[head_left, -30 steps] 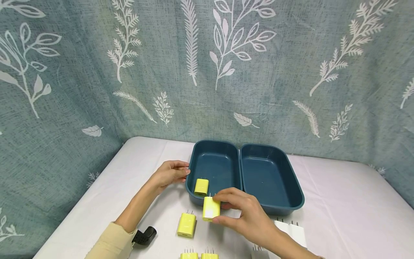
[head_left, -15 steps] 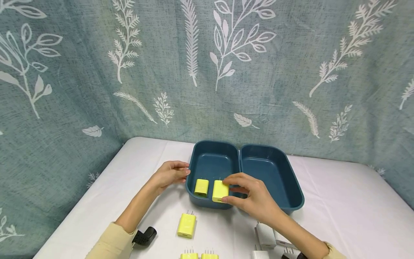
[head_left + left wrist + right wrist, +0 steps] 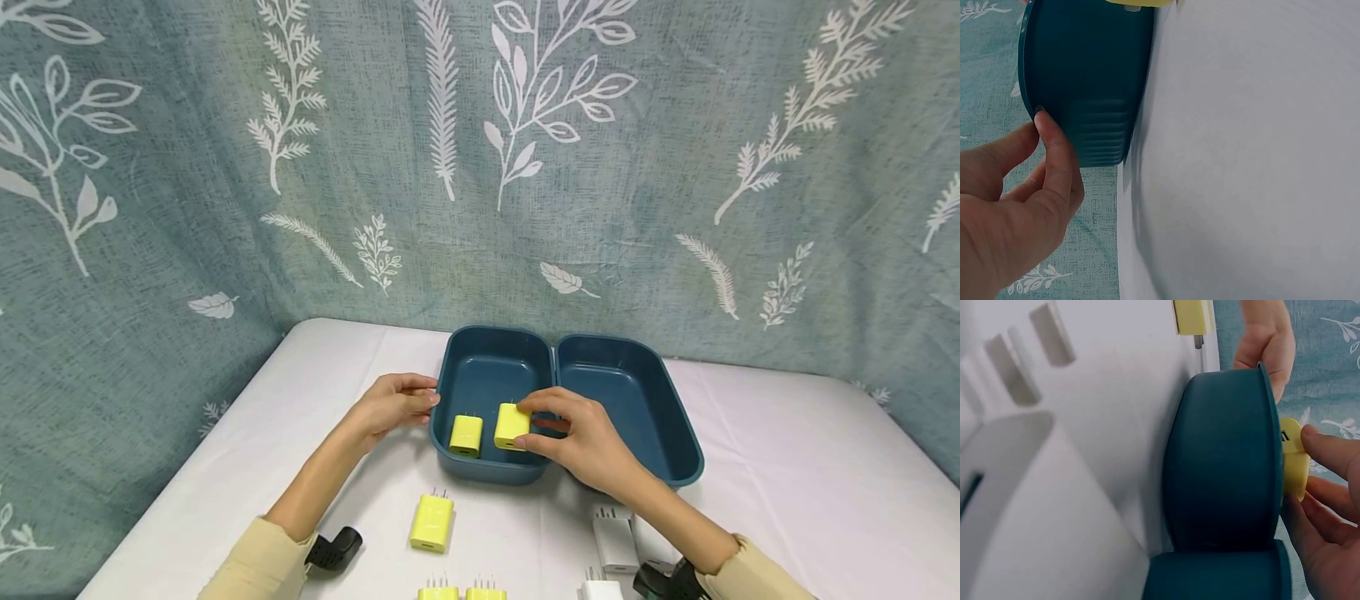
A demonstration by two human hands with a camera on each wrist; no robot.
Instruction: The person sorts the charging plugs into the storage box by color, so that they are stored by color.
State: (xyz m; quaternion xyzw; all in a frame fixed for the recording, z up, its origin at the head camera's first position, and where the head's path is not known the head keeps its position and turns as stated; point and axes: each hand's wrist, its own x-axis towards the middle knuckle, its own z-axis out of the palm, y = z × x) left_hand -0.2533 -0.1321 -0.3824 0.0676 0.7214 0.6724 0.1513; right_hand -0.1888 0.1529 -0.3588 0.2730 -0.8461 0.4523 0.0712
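My right hand (image 3: 588,437) pinches a yellow charger plug (image 3: 512,426) between thumb and fingers, over the inside of the left blue bin (image 3: 491,475). In the right wrist view that plug (image 3: 1295,459) is partly hidden behind the bin's wall. My left hand (image 3: 396,408) holds the left rim of the same bin; in the left wrist view thumb and finger (image 3: 1055,144) pinch its edge. Another yellow charger plug (image 3: 466,436) lies in the near left corner of that bin.
The right blue bin (image 3: 622,400) adjoins the left one. Several yellow charger plugs, one a single plug (image 3: 432,522), lie on the white table (image 3: 360,500) in front. White charger plugs (image 3: 617,543) lie near my right forearm. Patterned cloth (image 3: 480,167) hangs behind.
My right hand has carried the yellow charger plug from in front of the left bin forward and slightly right, over its inside. The left hand stays on the rim.
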